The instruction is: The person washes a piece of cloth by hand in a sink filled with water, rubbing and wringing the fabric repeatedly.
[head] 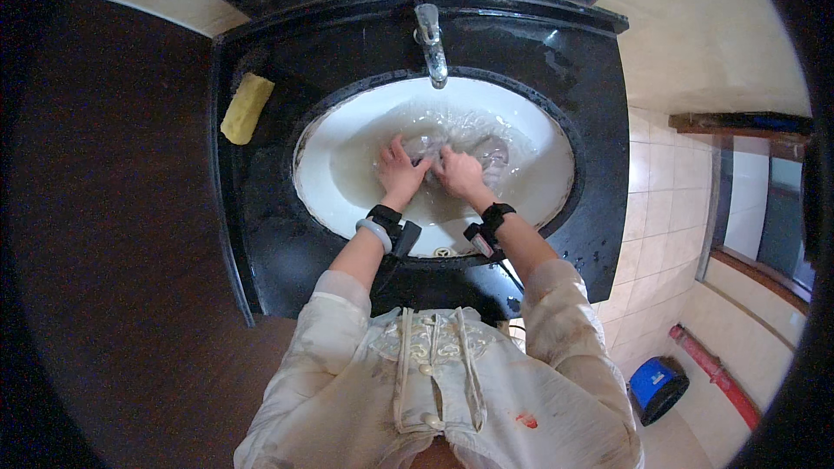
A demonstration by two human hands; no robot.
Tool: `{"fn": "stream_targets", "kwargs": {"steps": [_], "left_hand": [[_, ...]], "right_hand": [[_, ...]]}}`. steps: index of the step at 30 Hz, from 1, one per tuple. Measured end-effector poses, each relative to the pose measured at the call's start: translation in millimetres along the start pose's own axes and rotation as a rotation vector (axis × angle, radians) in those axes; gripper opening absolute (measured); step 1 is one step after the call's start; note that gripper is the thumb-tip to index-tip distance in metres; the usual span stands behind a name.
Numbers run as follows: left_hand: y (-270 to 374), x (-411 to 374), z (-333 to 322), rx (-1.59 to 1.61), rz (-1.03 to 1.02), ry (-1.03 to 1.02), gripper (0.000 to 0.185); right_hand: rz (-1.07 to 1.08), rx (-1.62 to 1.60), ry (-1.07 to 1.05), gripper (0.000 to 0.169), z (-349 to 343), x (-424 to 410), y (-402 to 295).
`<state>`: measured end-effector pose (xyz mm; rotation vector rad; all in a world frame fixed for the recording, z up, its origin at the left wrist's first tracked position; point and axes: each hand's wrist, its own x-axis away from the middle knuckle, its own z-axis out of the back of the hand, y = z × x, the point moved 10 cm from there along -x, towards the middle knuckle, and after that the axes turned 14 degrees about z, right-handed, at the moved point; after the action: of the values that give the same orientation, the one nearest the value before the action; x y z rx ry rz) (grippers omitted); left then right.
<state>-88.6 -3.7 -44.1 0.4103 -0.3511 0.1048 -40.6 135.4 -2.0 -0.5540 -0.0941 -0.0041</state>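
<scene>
Murky water stands in a white oval washbasin (339, 208) set in a black stone counter. A wet, greyish cloth (492, 155) lies in it, partly under the water. My left hand (401, 168) rests on the cloth's left part, fingers spread and thumb towards the middle. At the cloth's middle, my right hand (459, 171) has its fingers bent on the fabric and grips it. Both hands are close together at the water's surface. Above the basin's far rim is a chrome faucet (432, 45); whether water runs from it is hard to tell.
A yellow sponge (247, 109) lies on the counter (273, 208) at the left, mirrored behind. Wet patches and drops mark the counter's right side. On the floor at the lower right stand a blue and black bucket-like container (657, 387) and a red pipe (713, 374).
</scene>
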Motion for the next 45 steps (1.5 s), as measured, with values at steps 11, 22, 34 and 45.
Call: {"fn": "stream_targets", "kwargs": {"steps": [11, 22, 34, 45], "left_hand": [[-17.9, 1.7, -10.8, -0.213, -0.081, -0.095, 0.053], [-46.9, -28.1, -22.7, 0.835, 0.186, -0.451, 0.038], [-16.6, 27.2, -75.2, 1.451, 0.566, -1.125, 0.04], [-11.4, 28.1, -63.2, 1.478, 0.654, -0.965, 0.033]], "right_hand": [[-0.131, -0.2, -0.009, 0.044, -20.7, 6.6, 51.2], [-0.214, -0.503, 0.0, 0.045, -41.0, 13.0, 64.2], [0.17, -0.207, 0.48, 0.032, 8.1, 7.8, -69.4], [0.135, 0.052, 0.691, 0.022, 93.8, 20.6, -117.8]]}}
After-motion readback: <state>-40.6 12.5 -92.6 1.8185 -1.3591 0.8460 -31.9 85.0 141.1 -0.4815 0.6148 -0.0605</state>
